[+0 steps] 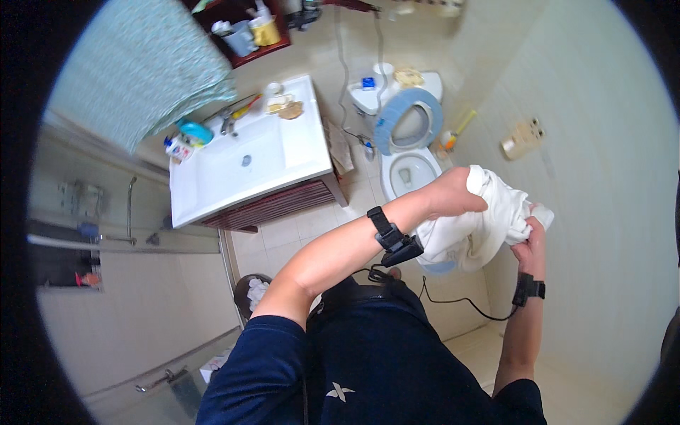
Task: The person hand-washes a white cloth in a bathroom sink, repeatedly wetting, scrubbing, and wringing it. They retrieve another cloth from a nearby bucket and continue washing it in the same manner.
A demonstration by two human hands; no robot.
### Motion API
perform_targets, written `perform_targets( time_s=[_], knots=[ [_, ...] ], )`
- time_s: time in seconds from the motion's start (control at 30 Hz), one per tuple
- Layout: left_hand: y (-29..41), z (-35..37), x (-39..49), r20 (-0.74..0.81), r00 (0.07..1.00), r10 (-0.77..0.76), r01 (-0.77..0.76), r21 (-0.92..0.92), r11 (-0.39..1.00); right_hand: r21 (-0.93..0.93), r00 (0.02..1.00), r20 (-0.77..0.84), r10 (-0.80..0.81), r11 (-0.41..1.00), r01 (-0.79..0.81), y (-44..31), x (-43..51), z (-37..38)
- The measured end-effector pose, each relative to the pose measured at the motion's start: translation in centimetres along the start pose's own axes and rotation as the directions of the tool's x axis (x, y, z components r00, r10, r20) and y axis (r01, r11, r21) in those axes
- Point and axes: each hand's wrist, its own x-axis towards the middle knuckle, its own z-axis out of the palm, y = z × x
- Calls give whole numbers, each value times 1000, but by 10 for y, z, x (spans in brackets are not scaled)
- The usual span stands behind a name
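Note:
A bunched white cloth point(494, 212), perhaps a garment, hangs between my two hands in front of the wall. My left hand point(454, 194) grips its left side, with the thumb lying along the fabric. On the far right, my right hand point(530, 241) pinches a gathered part of the same cloth. Folds hide some of the fingertips. Below the cloth shows the edge of a light blue object point(441, 266), mostly covered. Both wrists wear black straps with small devices, and a black cable point(467, 300) runs from the right one.
Ahead stands a toilet point(409, 170) with a blue seat cover point(383, 133) and its lid raised. A washbasin point(265, 146) with bottles and a soap dish is at the left. A waste bin point(244, 297) sits by my left elbow. A wall-mounted holder point(518, 143) projects at right.

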Motion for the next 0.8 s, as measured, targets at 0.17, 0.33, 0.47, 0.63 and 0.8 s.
perform_targets(
  time_s=[0.17, 0.33, 0.47, 0.63, 0.8],
  knots=[
    [93, -86, -126, -82, 959, 272, -262, 113, 958, -114, 970, 232, 70, 992, -44, -8, -56, 154],
    [168, -141, -253, -91, 828, 554, -509, 294, 809, -179, 882, 466, -67, 969, 169, -23, -150, 267],
    [210, -186, -353, 22, 698, 715, -600, 563, 568, -110, 752, 650, -108, 966, 233, -14, -217, 342],
    [229, -219, -469, 544, 322, 775, -721, 672, -171, -34, 535, 844, -40, 991, 127, 42, -295, 398],
    [170, -212, -592, 251, 518, 818, -631, 758, 167, -27, 619, 782, -74, 988, 152, 160, -347, 404]
  ],
)
